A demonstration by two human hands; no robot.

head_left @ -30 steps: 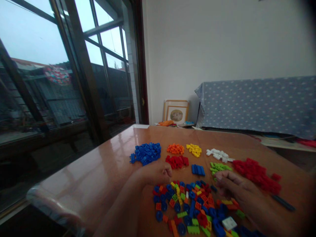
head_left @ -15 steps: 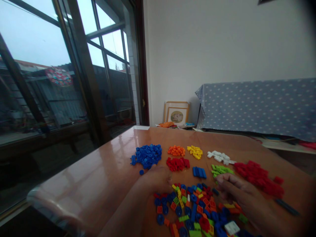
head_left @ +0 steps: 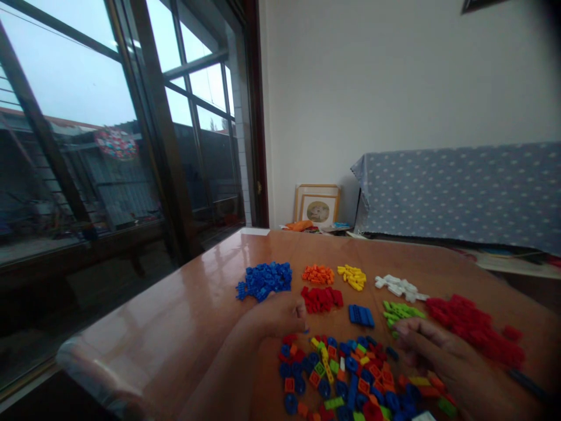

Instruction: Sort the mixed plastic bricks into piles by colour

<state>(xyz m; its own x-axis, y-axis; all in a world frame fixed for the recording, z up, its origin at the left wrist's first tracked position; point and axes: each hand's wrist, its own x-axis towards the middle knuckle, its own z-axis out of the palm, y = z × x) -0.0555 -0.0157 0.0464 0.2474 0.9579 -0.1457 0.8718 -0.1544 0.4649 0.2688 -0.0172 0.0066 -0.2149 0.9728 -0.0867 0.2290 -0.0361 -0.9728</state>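
Note:
My left hand is closed, its fingers curled down just above the far left edge of a mixed pile of toy building bricks. A small blue piece shows under its fingertips; its exact shape is too small to tell. Behind that hand lie a heap of blue bricks and a group of red bricks. My right hand is closed in a pinch beside the lime green pieces, and what its fingers hold, if anything, is hidden.
Orange bricks, yellow pieces, white pieces and flat blue pieces lie in separate groups. A large red heap is at the right. The brown table borders a glass window; a cloth-covered object stands behind.
My left hand has lifted slightly away from the mixed pile, and a blue bit now shows at its fingertips. The right hand stays beside the green pieces. The view has shifted slightly.

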